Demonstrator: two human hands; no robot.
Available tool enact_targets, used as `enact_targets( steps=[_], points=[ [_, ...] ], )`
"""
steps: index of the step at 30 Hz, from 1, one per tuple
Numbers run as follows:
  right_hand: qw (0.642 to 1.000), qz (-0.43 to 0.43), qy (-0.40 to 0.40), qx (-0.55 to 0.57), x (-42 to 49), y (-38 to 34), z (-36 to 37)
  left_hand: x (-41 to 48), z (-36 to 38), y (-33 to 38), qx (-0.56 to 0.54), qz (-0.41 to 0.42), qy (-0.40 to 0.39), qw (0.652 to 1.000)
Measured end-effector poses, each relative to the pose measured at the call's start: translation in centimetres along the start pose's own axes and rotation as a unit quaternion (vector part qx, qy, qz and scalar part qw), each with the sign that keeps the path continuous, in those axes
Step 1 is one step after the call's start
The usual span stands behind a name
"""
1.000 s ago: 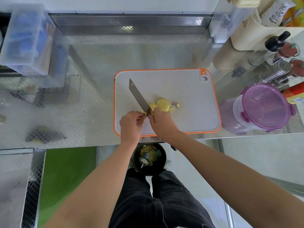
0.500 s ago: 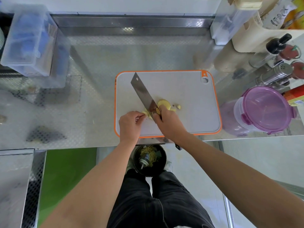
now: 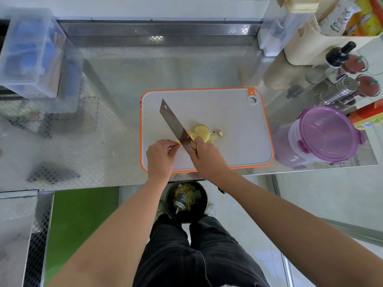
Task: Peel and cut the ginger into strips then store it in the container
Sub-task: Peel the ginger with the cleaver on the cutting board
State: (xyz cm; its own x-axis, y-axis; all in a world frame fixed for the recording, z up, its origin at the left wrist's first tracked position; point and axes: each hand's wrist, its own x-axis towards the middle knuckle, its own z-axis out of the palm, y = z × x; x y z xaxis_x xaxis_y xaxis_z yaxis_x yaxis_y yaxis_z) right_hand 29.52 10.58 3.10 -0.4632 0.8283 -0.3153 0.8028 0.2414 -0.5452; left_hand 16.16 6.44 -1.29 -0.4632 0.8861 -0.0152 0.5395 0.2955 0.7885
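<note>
Cleaver (image 3: 175, 125) shifted left; ginger slices (image 3: 202, 131) crowd the board (image 3: 232, 117).

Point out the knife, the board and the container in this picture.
knife (image 3: 175, 125): head view, on the flat of the blade.
board (image 3: 228, 112): head view, on the bare grey surface towards the far edge.
container (image 3: 327, 133): head view, on the middle of the purple lid.

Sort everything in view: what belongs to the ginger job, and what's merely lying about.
In the job: broad steel cleaver, gripped by the right hand; peeled yellow ginger slices, one piece pinched by the left hand; grey orange-rimmed cutting board; round clear container with purple lid.

Lying about: steel shaker; dark-capped bottle; clear plastic box of blue items; red carton.
</note>
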Motion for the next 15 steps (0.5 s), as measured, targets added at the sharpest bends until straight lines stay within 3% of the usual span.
enact_targets(
  steps=[15],
  points=[
    [0.997, 0.065, -0.022, 0.019, 1.7, -1.1, 1.9, -0.5, 0.5, -0.2, 0.03, 0.014, 0.009, 0.999]
  ],
)
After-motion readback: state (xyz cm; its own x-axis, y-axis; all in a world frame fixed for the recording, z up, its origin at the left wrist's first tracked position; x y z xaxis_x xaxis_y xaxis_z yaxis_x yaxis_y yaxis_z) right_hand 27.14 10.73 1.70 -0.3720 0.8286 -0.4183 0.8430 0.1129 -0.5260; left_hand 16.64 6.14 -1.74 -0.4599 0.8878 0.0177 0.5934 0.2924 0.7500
